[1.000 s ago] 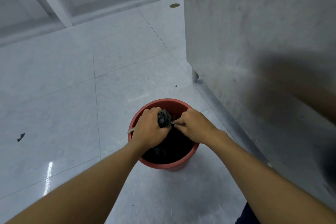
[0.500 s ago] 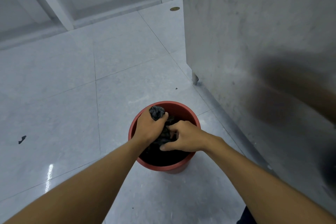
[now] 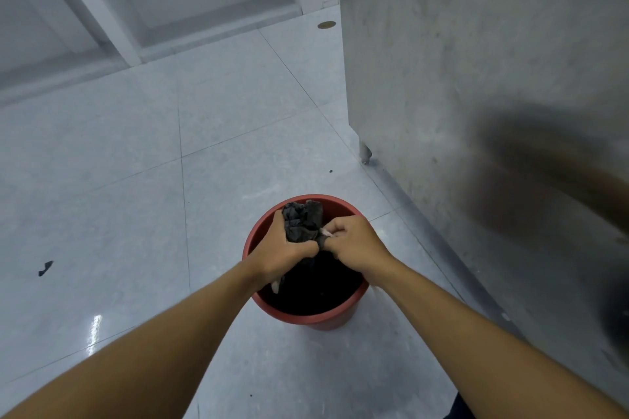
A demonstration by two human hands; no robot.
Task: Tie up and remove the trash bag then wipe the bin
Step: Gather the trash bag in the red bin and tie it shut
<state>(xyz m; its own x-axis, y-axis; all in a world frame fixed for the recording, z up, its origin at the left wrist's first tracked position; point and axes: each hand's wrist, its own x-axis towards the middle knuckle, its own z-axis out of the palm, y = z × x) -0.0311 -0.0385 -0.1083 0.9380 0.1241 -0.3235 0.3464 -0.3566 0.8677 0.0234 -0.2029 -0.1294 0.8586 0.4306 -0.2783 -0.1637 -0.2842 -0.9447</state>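
A round red bin stands on the tiled floor with a black trash bag inside it. The bag's top is gathered into a bunch that sticks up above the far rim. My left hand is closed around the neck of that bunch. My right hand is fisted just to its right, pinching a twisted strand of the bag between the two hands. A pale scrap shows under my left wrist at the bag's edge. The bag's lower part is dark and mostly hidden.
A tall grey metal cabinet on a small foot stands close on the right of the bin. A black scrap lies on the floor at the left. White wall panels and a post run along the back.
My right hand has come up from pressing on the bag and now pinches a strand beside my left fist. The gathered bunch sticks up higher.
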